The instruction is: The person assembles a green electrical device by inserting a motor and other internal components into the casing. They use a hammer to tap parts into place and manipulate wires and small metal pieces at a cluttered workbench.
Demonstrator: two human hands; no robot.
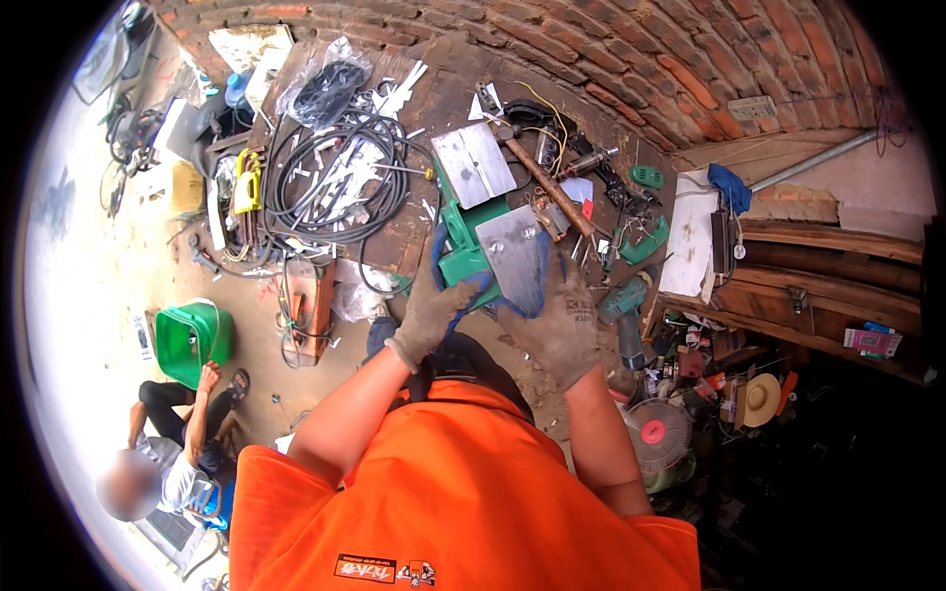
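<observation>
A green electric hand planer [458,246] lies at the table's near edge, its two flat metal sole plates turned up. My left hand [430,303], in a grey and blue work glove, is closed round the planer's green body at its near left side. My right hand [564,320], gloved alike, grips the near right edge of the closer sole plate [512,258], the thumb lying by its near corner. The farther sole plate [474,164] has a thin groove down its middle. The planer's underside is hidden.
A wooden-handled hammer [550,187] lies just right of the planer among scattered tools. Coiled black cable [335,187] covers the left part of the table. A green drill [626,305] is at the near right. A seated person holds a green bucket [187,340] at the left.
</observation>
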